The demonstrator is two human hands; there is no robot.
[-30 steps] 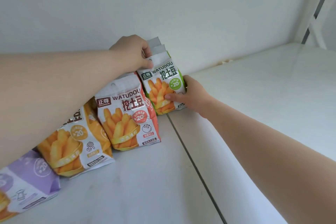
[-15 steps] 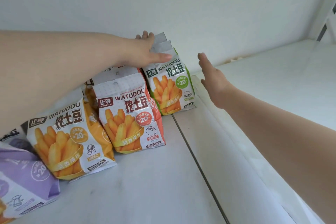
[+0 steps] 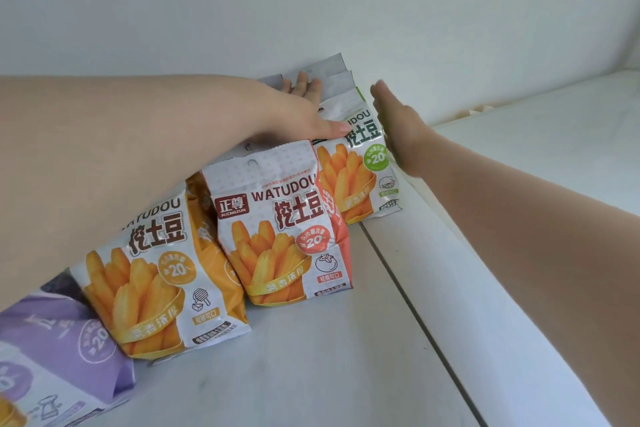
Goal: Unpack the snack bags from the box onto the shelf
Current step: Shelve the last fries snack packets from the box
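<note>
— Up by the middle of the frame, where are our hands?
— Our left hand point(image 3: 294, 111) lies flat on the green-edged fries bag point(image 3: 363, 166); our right hand point(image 3: 398, 128) presses flat against its side.
— And the bags?
— Standing on the white shelf point(image 3: 329, 357), beside the red-edged fries bag point(image 3: 284, 229).

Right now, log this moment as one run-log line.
left hand: open, flat on green snack bags tops | right hand: open, against their side | red bag, yellow bag, purple bag: standing on shelf
</note>
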